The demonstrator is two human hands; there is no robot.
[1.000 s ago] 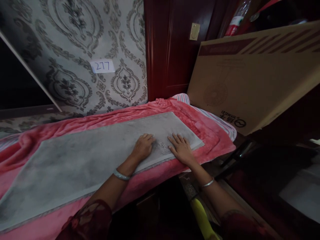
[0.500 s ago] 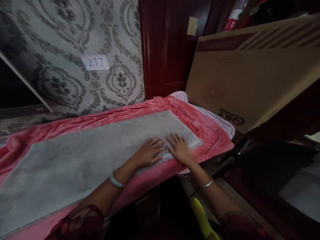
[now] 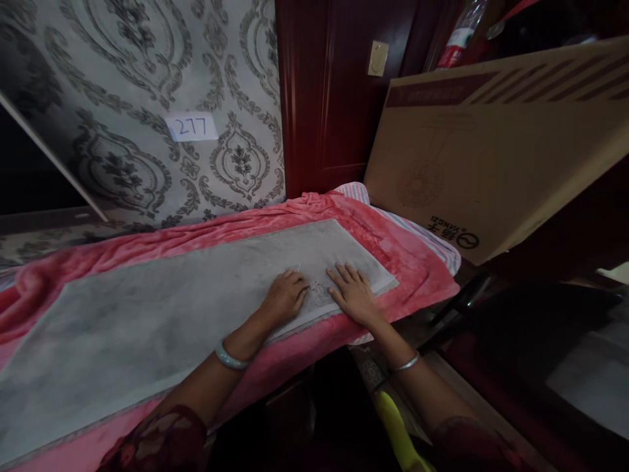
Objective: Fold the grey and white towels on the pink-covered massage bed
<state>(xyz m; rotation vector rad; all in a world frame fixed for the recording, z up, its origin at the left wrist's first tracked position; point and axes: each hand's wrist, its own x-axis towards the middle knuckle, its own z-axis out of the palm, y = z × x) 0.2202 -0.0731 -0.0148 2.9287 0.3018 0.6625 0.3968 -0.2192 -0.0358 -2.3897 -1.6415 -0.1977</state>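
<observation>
A long grey cloth [image 3: 162, 314] lies flat on a red plush blanket [image 3: 407, 275] that covers a raised surface. My left hand [image 3: 286, 295] rests on the cloth near its right end, fingers curled down against it. My right hand [image 3: 354, 294] lies flat beside it, fingers stretched out and apart on the cloth. Between the two hands shows a small pale patterned patch [image 3: 318, 293] on the cloth. Both wrists wear silver bangles.
A large cardboard box [image 3: 491, 144] leans at the right, just past the blanket's end. Patterned wallpaper with a paper tag reading 277 [image 3: 191, 126] stands behind, next to a dark red wooden door frame [image 3: 314, 98]. A yellow object [image 3: 398, 426] lies low near my right arm.
My left hand's fingers, stretched flat half a second ago, have curled back and pulled slightly left, uncovering the patterned patch. My right hand has stayed put.
</observation>
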